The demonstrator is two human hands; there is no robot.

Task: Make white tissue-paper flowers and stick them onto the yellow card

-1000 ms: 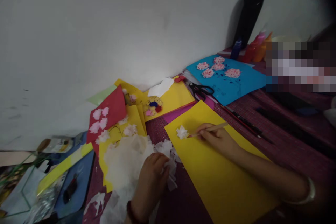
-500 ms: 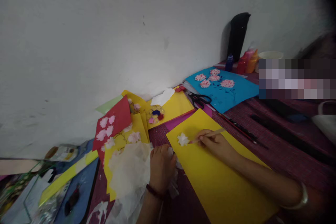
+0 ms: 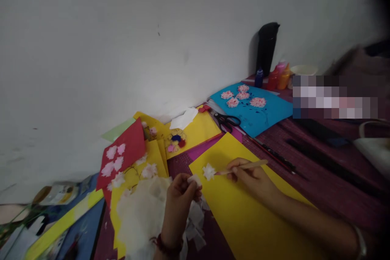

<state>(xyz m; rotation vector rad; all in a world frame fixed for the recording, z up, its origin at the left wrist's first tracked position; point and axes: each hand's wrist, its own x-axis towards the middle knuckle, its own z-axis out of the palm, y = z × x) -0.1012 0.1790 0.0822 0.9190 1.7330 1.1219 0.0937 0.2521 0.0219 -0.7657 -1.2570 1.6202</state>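
My right hand grips a paintbrush with a pale wooden handle. Its reddish tip touches or nearly touches a white tissue-paper flower on a yellow sheet. Just left of that sheet, my left hand pinches a small piece of white tissue paper between thumb and fingers. Loose white tissue paper is heaped beside my left wrist, and torn strips lie under and right of it.
Flower cards lie behind: a red card, yellow cards and a blue sheet. Black-handled scissors and thin brushes rest between. Paint bottles and a black container stand by the wall. A blue board is at lower left.
My left hand has lifted from the tissue pile and turned, now showing white paper in its fingers. My right hand keeps the brush at the flower. The whole view has shifted slightly.
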